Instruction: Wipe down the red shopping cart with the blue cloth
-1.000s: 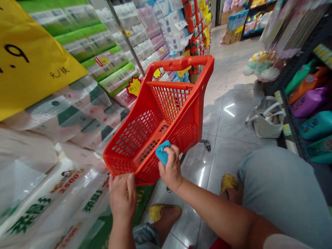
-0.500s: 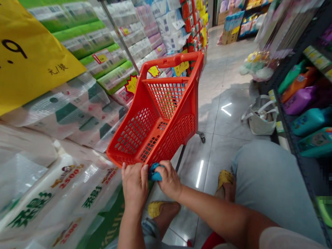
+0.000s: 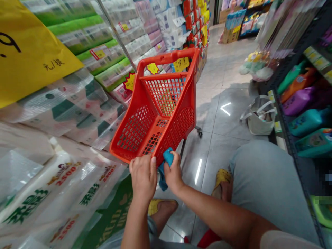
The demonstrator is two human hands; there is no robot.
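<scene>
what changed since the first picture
The cart swung slightly: far end left, near end right. The left hand shifted right with it, closer to the right hand; the cloth now trails a loose end. Unchanged: right hand gripping it, left on the cart, bag in place.

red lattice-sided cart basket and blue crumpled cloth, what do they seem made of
Red lattice-sided cart basket: probably moulded plastic, smooth, faintly shiny, judging by its rounded rim. Blue crumpled cloth: likely soft matte fabric, from its folds and hanging end.
</scene>
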